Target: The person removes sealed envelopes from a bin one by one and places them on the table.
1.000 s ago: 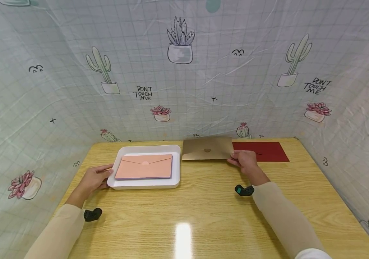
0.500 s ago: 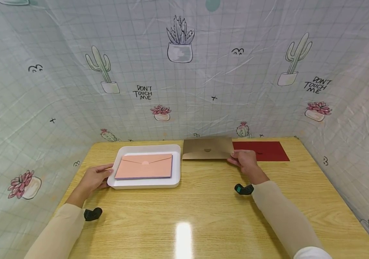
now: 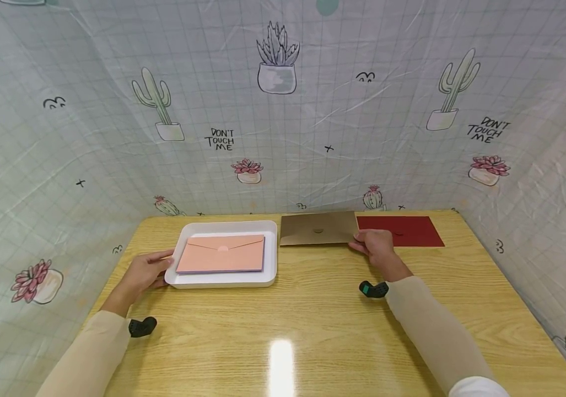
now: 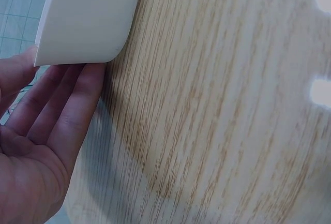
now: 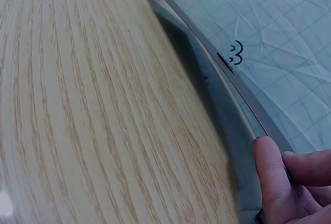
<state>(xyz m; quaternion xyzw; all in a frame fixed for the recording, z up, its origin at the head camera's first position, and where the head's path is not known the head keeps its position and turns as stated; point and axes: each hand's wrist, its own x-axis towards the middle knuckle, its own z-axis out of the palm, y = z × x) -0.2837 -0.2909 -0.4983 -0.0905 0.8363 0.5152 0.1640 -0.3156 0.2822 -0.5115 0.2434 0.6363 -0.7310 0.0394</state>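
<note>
My left hand holds the left side of a white tray, thumb at the rim and fingers against the outer wall. In the left wrist view the tray's wall is above those fingers. A peach envelope lies in the tray on top of something purple, of which only a thin edge shows. My right hand pinches the right end of a brown envelope, just right of the tray. In the right wrist view this envelope appears edge-on, raised above the table with a shadow below.
A dark red envelope lies flat at the table's back right, partly behind my right hand. The wooden table meets a patterned curtain at the back and along both sides.
The brown envelope has tilted slightly in my right hand, its face a little more toward the camera. My left hand and the tray stay where they were.
</note>
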